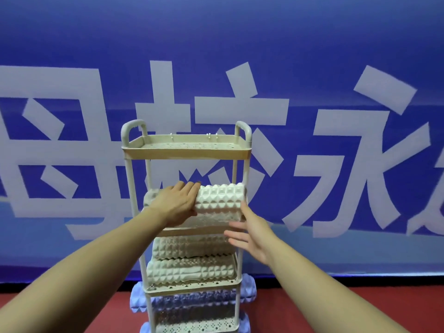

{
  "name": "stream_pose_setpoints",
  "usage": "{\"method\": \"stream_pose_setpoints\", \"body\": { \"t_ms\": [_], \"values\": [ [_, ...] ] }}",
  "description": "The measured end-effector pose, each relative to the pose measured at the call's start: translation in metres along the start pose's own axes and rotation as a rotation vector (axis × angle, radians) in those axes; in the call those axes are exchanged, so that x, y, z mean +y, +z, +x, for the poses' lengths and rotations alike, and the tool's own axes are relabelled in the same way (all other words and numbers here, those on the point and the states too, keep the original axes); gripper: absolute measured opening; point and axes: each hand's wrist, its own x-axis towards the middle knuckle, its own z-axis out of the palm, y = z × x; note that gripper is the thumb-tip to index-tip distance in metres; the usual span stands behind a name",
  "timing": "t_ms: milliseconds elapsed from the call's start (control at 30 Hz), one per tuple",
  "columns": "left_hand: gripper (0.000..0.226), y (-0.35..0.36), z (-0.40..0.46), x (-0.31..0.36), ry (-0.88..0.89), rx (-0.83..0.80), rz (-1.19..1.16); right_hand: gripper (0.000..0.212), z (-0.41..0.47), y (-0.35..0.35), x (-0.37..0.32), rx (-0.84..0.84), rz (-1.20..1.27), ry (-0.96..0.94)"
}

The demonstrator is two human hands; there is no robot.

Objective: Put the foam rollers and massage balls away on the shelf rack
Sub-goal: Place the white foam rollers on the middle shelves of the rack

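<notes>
**Roller at the second tier of the rack**

Reading from the left, we see the left hand laid over the left part of a white roller, fingers curled across its knobbed top and thumb beneath, so that it grips the roller. The roller lies level at the second tier of the beige rack, with its right end against the rack's right post; whether it already rests on the tier floor we cannot tell. To its right, the right hand is held wide, fingers straight and spread, just beside the lower right end of the roller and in front of the tier's edge; we cannot tell whether it touches either.

Above, the top tier is a perforated tray with looped handles at both corners. Below the held roller, two more white rollers are stacked on the third tier. Lower still, blue rollers lie on the next tier, their ends jutting out past the posts on both sides.

Behind stands a blue banner with large white characters; underfoot is a red floor.
</notes>
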Motion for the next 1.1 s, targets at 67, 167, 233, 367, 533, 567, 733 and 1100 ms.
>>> {"method": "stream_pose_setpoints", "body": {
  "t_ms": [67, 167, 233, 367, 533, 567, 733, 1100],
  "values": [
    [0.087, 0.007, 0.004, -0.003, 0.023, -0.035, 0.029, 0.071, 0.001, -0.006, 0.006, 0.014, -0.03, 0.001],
    [0.089, 0.021, 0.004, -0.008, 0.03, -0.085, 0.038, 0.069, 0.007, -0.016, 0.012, 0.033, -0.07, -0.003],
    [0.089, 0.029, 0.003, -0.012, 0.0, -0.127, 0.03, 0.066, 0.011, -0.021, 0.014, 0.046, -0.113, -0.013],
    [0.079, 0.037, 0.012, -0.013, -0.068, -0.239, 0.066, 0.056, 0.022, -0.025, 0.02, 0.054, -0.214, -0.031],
    [0.062, 0.052, 0.029, -0.004, -0.114, -0.327, 0.089, 0.051, 0.028, -0.031, 0.031, 0.151, -0.814, -0.332],
    [0.062, 0.058, 0.03, -0.005, -0.127, -0.344, 0.074, 0.05, 0.027, -0.035, 0.033, 0.17, -1.02, -0.419],
    [0.066, 0.075, 0.036, -0.011, -0.217, -0.354, -0.064, 0.058, 0.026, -0.051, 0.046, 0.094, -1.624, -0.537],
    [0.062, 0.069, 0.017, 0.004, -0.288, -0.069, -0.253, 0.058, 0.02, -0.066, 0.058, 0.058, -1.689, -0.486]
  ]
}}
